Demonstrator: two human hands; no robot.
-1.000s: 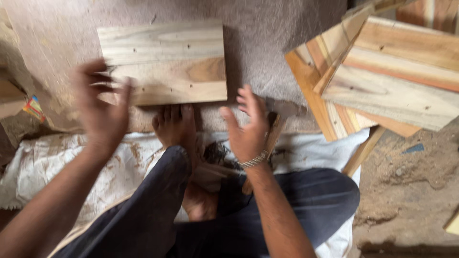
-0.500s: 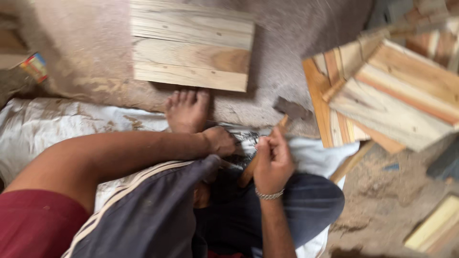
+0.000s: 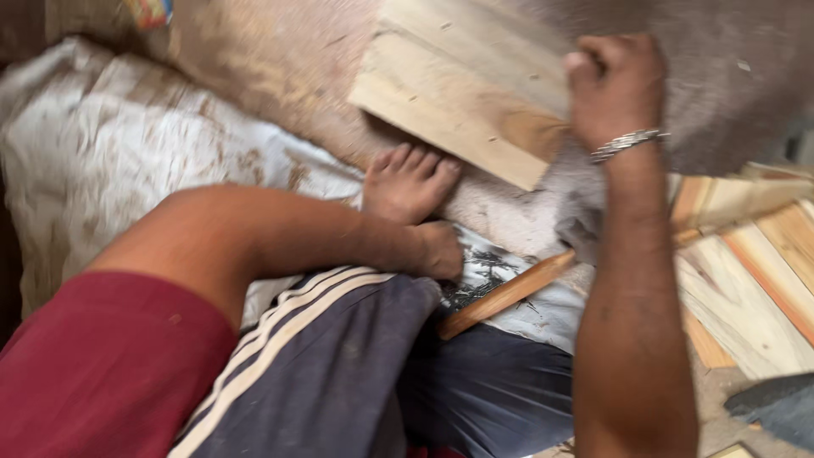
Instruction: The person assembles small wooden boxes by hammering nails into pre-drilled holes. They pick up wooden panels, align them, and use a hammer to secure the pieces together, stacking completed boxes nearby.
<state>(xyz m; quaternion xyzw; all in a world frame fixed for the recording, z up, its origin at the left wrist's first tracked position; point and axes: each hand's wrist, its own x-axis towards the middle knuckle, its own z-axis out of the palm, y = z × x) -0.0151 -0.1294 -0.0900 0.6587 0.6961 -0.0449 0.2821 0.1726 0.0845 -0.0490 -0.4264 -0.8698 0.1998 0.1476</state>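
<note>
Since half a second ago our right hand (image 3: 615, 89) has gone from beside the hammer up onto the wooden board (image 3: 462, 93), while our left hand (image 3: 437, 250) has stayed low by our bare foot (image 3: 411, 182). We take the board as our landmark: it lies flat on the dusty floor (image 3: 280, 68), its long axis running from upper left to lower right, its near edge just beyond the toes. Our right hand sits at the board's right end, fingers (image 3: 593, 68) curled into a loose fist over that end; whether they grip the edge we cannot tell through the blur. Our left hand lies below the board, past the foot, knuckles down on the white sack (image 3: 127, 161), fingers hidden, so their state is unclear. A hammer (image 3: 509, 293) lies below the board's right end, its wooden handle slanting toward our lap, between the two hands and nearer the left. Stacked planks (image 3: 755, 280) lie right of the board.
</note>
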